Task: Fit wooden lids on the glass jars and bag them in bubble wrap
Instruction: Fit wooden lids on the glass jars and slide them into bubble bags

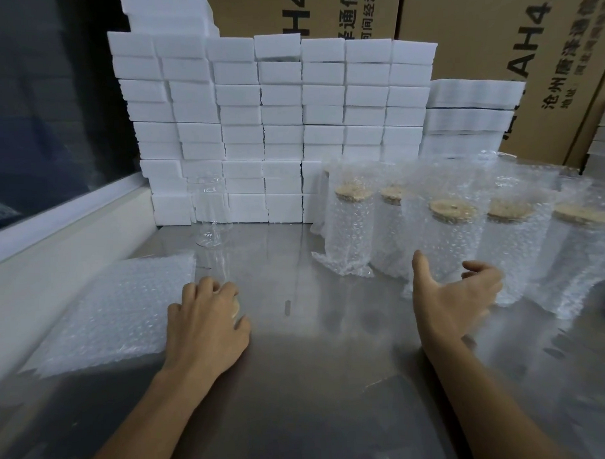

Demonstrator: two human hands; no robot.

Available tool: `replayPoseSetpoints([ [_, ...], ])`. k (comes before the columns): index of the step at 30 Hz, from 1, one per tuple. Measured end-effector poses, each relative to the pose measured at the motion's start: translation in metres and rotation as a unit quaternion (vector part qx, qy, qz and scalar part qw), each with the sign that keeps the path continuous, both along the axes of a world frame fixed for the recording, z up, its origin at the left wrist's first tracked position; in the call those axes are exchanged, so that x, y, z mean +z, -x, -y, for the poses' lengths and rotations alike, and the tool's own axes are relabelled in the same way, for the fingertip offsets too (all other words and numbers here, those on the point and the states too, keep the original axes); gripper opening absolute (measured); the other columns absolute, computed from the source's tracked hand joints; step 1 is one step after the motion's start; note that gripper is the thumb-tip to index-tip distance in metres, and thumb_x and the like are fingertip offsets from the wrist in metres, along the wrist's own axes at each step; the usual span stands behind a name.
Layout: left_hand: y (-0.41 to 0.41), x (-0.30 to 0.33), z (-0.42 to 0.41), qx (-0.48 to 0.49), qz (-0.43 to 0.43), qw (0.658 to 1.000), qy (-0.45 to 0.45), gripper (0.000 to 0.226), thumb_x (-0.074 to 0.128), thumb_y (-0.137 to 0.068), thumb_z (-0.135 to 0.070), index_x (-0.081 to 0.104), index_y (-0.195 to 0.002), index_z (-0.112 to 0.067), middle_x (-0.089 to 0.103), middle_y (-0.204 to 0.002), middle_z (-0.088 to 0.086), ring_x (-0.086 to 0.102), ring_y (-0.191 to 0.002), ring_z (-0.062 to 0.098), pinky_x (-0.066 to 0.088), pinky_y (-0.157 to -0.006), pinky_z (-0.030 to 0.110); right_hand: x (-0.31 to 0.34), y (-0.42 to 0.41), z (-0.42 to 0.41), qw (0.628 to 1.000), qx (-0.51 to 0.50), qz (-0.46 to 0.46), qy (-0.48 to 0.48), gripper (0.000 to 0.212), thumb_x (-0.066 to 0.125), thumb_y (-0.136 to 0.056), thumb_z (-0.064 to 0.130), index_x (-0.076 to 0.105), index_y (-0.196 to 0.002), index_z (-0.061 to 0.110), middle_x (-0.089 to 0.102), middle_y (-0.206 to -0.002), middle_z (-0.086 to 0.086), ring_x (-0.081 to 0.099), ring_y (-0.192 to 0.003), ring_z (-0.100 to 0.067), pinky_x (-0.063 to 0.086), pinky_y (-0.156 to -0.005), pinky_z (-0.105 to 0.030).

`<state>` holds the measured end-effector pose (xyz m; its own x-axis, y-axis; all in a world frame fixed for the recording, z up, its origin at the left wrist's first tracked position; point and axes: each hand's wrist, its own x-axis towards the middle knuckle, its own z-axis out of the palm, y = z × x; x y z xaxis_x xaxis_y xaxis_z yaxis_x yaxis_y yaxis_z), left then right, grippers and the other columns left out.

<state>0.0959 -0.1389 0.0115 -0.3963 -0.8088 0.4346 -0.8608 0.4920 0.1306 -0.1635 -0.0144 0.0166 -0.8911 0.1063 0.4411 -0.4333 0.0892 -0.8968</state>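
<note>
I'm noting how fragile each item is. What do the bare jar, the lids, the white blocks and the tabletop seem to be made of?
Bare jar: clear glass, since the blocks show through it.
Lids: pale tan and grainy, apparently wood or cork.
White blocks: matte white, probably foam.
Tabletop: dull grey sheen with blurred reflections, likely brushed steel.

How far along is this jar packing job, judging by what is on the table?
Done: about five jars with wooden lids already stand in bubble wrap bags on the right. In hand: the left hand grips something pale at the base of a bare glass jar, possibly a lid; the right hand is open, holding nothing. Left: lidding that jar and bagging it, with flat bubble wrap ready beside it.
</note>
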Motion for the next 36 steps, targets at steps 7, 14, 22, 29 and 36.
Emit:
replayPoseSetpoints([
  [7, 0.0, -0.003, 0.002, 0.018, -0.04, 0.999, -0.029, 0.041, 0.059, -0.085, -0.041, 0.057, -0.121, -0.023, 0.055, -0.117, 0.001, 0.051, -0.103, 0.027, 0.041, -0.083, 0.039, -0.009, -0.054, 0.029, 0.957, 0.233, -0.141, -0.098, 0.027, 0.072, -0.084, 0.01, 0.05, -0.071, 0.02, 0.052, -0.056, 0.01, 0.052, -0.053, -0.012, 0.043, -0.056, -0.032],
  [14, 0.01, -0.01, -0.002, 0.002, -0.04, 0.999, 0.003, 0.043, 0.052, -0.089, -0.047, 0.055, -0.125, -0.025, 0.057, -0.117, 0.0, 0.053, -0.103, 0.021, 0.04, -0.084, 0.034, -0.013, -0.094, 0.067, 0.853, 0.368, -0.257, -0.266, 0.017, 0.064, -0.088, 0.028, 0.051, -0.079, 0.024, 0.062, -0.074, 0.009, 0.058, -0.074, -0.017, 0.048, -0.064, -0.036],
  [22, 0.016, -0.012, -0.003, -0.002, -0.011, 0.999, 0.03, 0.035, 0.04, -0.09, -0.05, 0.048, -0.118, -0.029, 0.052, -0.11, -0.005, 0.048, -0.098, 0.015, 0.037, -0.082, 0.032, -0.008, -0.106, 0.152, 0.848, 0.469, -0.079, -0.234, 0.038, 0.075, -0.085, 0.039, 0.053, -0.111, 0.022, 0.06, -0.096, 0.005, 0.06, -0.091, -0.014, 0.053, -0.083, -0.037],
  [29, 0.024, -0.008, 0.001, 0.007, 0.001, 1.0, 0.028, 0.036, 0.056, -0.081, -0.047, 0.058, -0.108, -0.024, 0.058, -0.101, -0.001, 0.053, -0.09, 0.021, 0.039, -0.073, 0.036, -0.011, -0.123, 0.238, 0.837, 0.515, -0.012, -0.181, 0.077, 0.079, -0.08, 0.047, 0.041, -0.141, 0.02, 0.052, -0.134, 0.001, 0.053, -0.123, -0.018, 0.047, -0.102, -0.038],
  [36, 0.024, -0.01, 0.002, -0.016, -0.019, 0.999, 0.021, 0.037, 0.081, -0.05, -0.031, 0.06, -0.078, -0.018, 0.056, -0.073, 0.002, 0.053, -0.064, 0.023, 0.042, -0.054, 0.038, -0.008, -0.135, 0.307, 0.833, 0.516, -0.024, -0.2, 0.099, 0.081, -0.076, 0.053, 0.025, -0.151, 0.022, 0.041, -0.149, -0.001, 0.047, -0.133, -0.022, 0.044, -0.106, -0.045],
])
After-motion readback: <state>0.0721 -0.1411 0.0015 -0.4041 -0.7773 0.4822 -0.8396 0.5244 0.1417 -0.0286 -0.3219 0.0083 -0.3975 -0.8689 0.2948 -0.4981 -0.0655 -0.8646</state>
